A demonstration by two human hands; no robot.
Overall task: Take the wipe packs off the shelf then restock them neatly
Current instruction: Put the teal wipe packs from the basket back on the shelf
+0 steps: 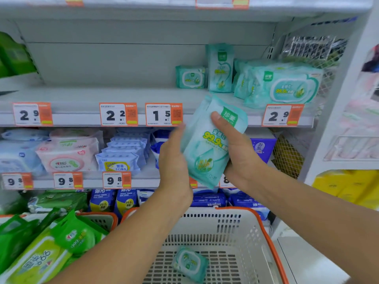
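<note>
Head view, centre frame: a teal wipe pack point(211, 140) is held tilted in front of the shelf point(102, 95) edge. The right hand point(238, 152) grips it, thumb across its face; the left hand point(174, 158) lies flat against its left edge. More packs point(219, 68) stand at upper right on the shelf; one lies in the basket point(235, 228) at the bottom of the frame.

Risk: the soft pack may slip from so light a grip and drop into the basket. Setting it down carelessly may topple the upright packs.
</note>
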